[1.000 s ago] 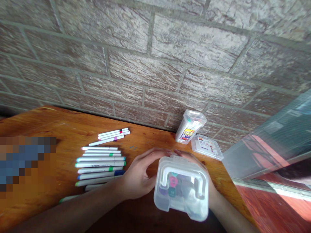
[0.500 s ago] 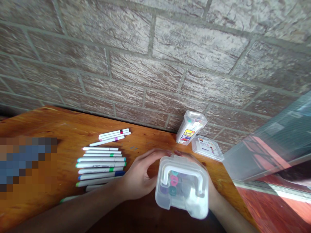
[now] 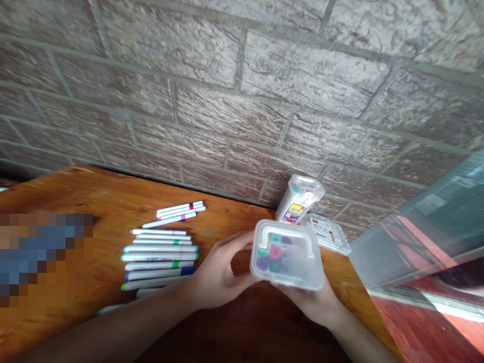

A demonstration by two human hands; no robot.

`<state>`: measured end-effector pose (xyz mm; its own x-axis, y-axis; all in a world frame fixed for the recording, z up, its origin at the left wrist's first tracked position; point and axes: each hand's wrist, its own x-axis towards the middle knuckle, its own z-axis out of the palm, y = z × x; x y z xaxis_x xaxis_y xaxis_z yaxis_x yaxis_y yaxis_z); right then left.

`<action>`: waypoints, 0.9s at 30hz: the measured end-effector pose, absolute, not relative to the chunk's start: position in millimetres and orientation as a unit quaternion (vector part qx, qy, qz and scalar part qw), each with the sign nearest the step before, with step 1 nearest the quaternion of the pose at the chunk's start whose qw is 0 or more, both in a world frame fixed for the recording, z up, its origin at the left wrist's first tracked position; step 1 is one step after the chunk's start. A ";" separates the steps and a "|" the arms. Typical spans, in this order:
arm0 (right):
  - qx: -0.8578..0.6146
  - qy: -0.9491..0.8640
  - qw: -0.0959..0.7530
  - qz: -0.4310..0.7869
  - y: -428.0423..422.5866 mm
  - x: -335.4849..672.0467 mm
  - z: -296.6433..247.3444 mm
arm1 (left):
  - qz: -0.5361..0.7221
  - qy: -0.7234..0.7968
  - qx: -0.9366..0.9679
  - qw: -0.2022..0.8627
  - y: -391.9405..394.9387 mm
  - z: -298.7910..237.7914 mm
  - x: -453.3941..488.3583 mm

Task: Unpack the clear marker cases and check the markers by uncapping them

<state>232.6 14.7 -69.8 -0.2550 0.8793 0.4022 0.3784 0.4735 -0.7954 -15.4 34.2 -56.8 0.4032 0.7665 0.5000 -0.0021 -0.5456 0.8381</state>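
Observation:
A clear plastic marker case (image 3: 298, 257) with a white handle on its lid is held up over the table, lid towards me. Coloured marker ends show through the left part of the lid. My right hand (image 3: 313, 300) grips the case from below and from the right, its fingers partly hidden behind it. On the other side, my left hand (image 3: 223, 269) curves around the case's left edge, thumb at the lower corner and fingertips hidden behind. Left of that hand, several white markers (image 3: 161, 257) with coloured caps lie in a row on the wooden table (image 3: 109, 196).
Another clear marker case (image 3: 298, 201) stands upright by the brick wall (image 3: 212, 126). Beside it lies a flat clear lid (image 3: 328, 234) with a printed label. A few thinner markers (image 3: 179, 209) lie farther back. A translucent panel (image 3: 416, 227) borders the table's right side.
The case has risen and its lid has tilted, so the front edge sits higher. My right hand has come into fuller view beneath it. My left hand has barely moved.

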 end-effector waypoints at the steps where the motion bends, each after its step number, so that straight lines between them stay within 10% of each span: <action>1: -0.420 -0.735 0.440 0.300 14.0 231.3 -69.5 | 0.475 0.261 0.730 0.416 34.3 -55.1 -15.8; 27: -0.344 -0.509 0.477 0.628 26.0 197.0 -28.6 | 0.443 0.297 0.463 0.708 56.9 -10.1 -23.3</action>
